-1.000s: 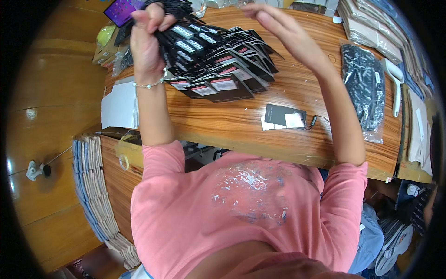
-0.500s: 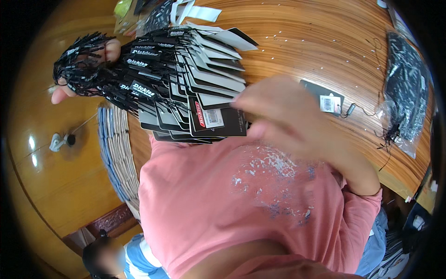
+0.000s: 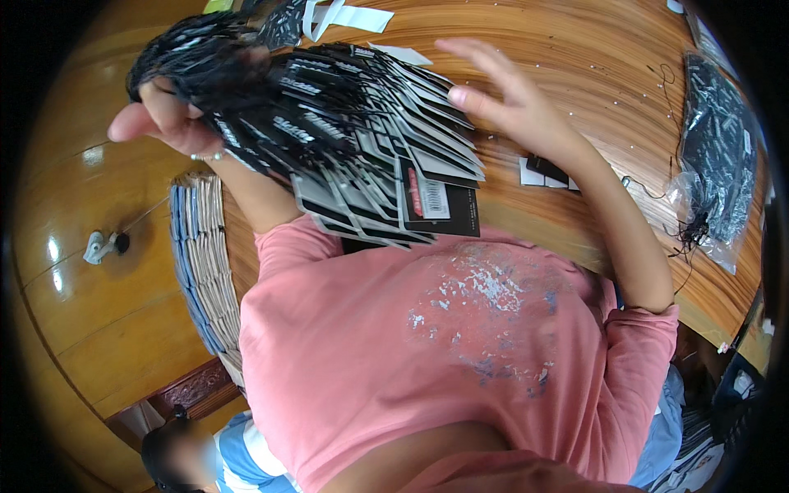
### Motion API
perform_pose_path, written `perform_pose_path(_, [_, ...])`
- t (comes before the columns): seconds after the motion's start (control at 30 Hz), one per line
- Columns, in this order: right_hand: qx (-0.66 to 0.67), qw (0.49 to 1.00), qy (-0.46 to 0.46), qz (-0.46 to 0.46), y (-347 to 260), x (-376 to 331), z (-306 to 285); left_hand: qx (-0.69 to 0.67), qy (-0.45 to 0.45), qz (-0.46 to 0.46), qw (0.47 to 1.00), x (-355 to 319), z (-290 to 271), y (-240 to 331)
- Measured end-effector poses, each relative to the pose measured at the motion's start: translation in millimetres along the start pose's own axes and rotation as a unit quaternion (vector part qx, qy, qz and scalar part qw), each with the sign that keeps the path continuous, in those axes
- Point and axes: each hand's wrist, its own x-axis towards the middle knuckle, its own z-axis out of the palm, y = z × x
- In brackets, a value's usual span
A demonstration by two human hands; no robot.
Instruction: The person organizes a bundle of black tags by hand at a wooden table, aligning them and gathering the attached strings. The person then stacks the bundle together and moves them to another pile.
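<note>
Stuff around me rn: a wood-grain table [image 3: 526, 25] fills the top and right of the frame, with tiny white specks sprinkled on it. There's a loose white paper strip [image 3: 353, 18] near the top edge, plus a clear plastic bag [image 3: 719, 156] full of black stringy bits far right. To my left, a stack of folded blue and beige garments [image 3: 197, 255], then shiny yellow-brown boards [image 3: 82, 345]. Lower left corner: a person in a blue-and-white top [image 3: 246, 448].
</note>
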Motion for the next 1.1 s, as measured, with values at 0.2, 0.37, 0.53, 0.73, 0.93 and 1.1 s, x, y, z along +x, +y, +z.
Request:
perform_pose_path(0.2, [-0.003,0.991,0.098,0.086,0,-10,-42,-0.034,0.015,-0.011,0.999,-9,-5,-26])
perform_pose_path(0.37, [-0.028,0.989,0.114,0.092,-3,-22,-63,0.115,0.131,-0.156,0.972,21,4,-26])
perform_pose_path(0.53, [-0.038,0.985,0.119,0.115,-2,-32,-70,0.313,0.094,-0.111,0.939,59,34,-56])
perform_pose_path(0.73, [-0.049,0.985,0.132,0.104,-13,-31,-82,0.407,0.178,-0.073,0.893,85,36,-71])
perform_pose_path(0.93, [-0.128,0.98,0.084,0.126,2,-33,-76,0.377,0.156,-0.025,0.913,105,-5,-61])
perform_pose_path(1.1, [-0.267,0.961,0.006,0.068,35,-3,-42,0.411,0.192,-0.02,0.891,105,-8,-50])
